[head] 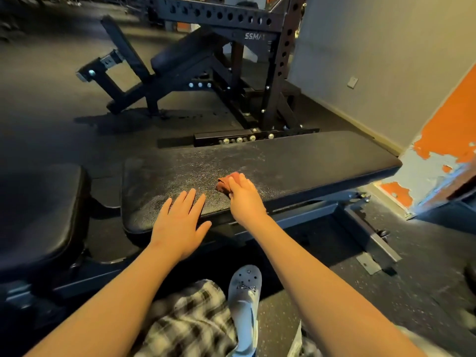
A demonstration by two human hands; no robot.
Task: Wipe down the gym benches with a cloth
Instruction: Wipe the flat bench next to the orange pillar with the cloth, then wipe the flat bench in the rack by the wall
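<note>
Head view shows the right hand pressing a crumpled reddish-brown cloth mid-pad on the long black padded worktop, left hand flat, empty; far end seemingly unwiped.

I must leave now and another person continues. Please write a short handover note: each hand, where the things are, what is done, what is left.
Left hand: flat and open on the near edge of the flat bench pad.
Right hand: pressing the reddish cloth on the pad's middle.
Done: wiping of this pad is under way; how much is covered, I cannot tell.
Left: finish this pad, then the seat pad at left and the incline bench behind.
</note>
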